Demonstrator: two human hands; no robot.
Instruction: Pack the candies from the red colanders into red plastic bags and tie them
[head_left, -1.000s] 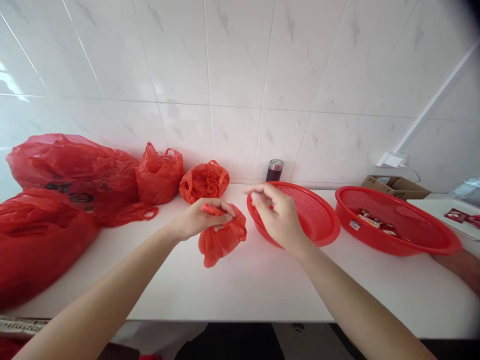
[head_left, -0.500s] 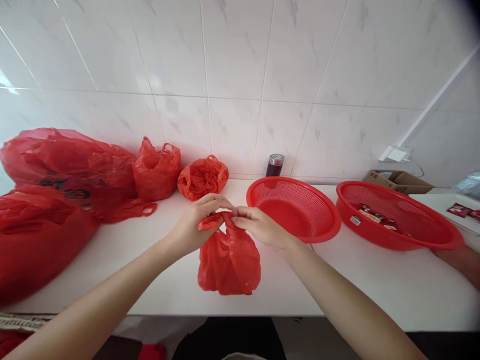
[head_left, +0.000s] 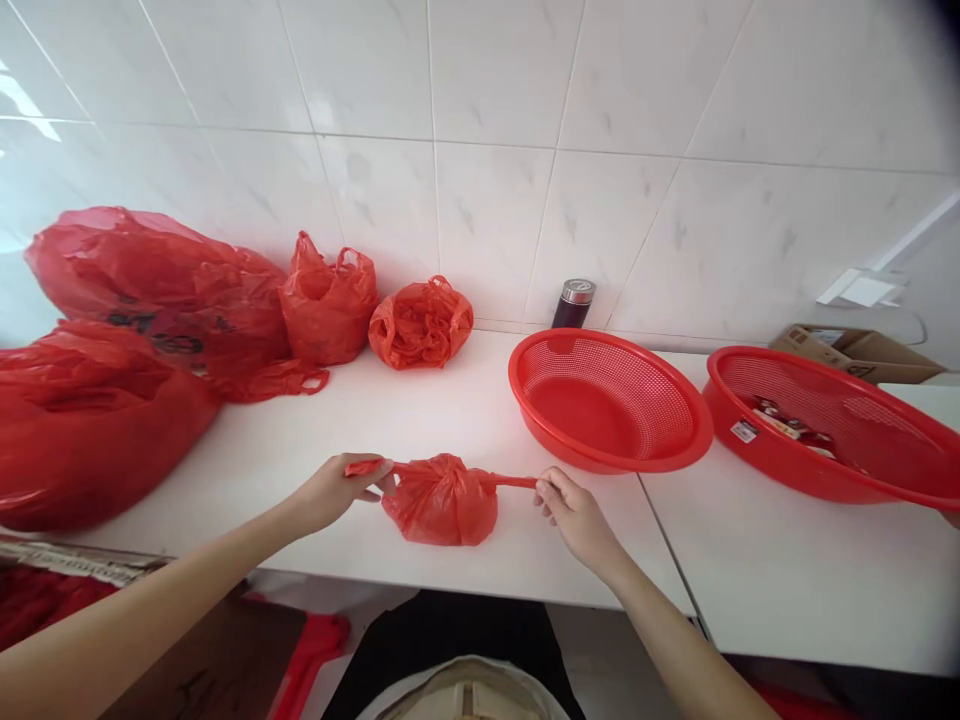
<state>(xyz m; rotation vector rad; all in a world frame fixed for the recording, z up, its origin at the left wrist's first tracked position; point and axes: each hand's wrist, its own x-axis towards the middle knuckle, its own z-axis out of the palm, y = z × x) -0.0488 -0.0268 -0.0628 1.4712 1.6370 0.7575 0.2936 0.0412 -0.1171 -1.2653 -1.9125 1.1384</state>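
A small red plastic bag (head_left: 442, 498) lies on the white counter (head_left: 450, 410) near its front edge. Its two handles are stretched out sideways. My left hand (head_left: 334, 490) pinches the left handle, and my right hand (head_left: 574, 510) pinches the right handle. The bag's body bulges between my hands, bunched tight at the top where the handles meet.
An empty red mesh basket (head_left: 609, 400) sits right of the bag; a second red basket (head_left: 832, 425) with small packets lies farther right. Several filled red bags (head_left: 150, 300) line the tiled wall at left. A dark flask (head_left: 574, 302) and a cardboard box (head_left: 855, 350) stand at the back.
My hands met at the top of the bag, then pulled apart sideways, drawing the handles taut. The bag now rests lower, near the counter's front edge.
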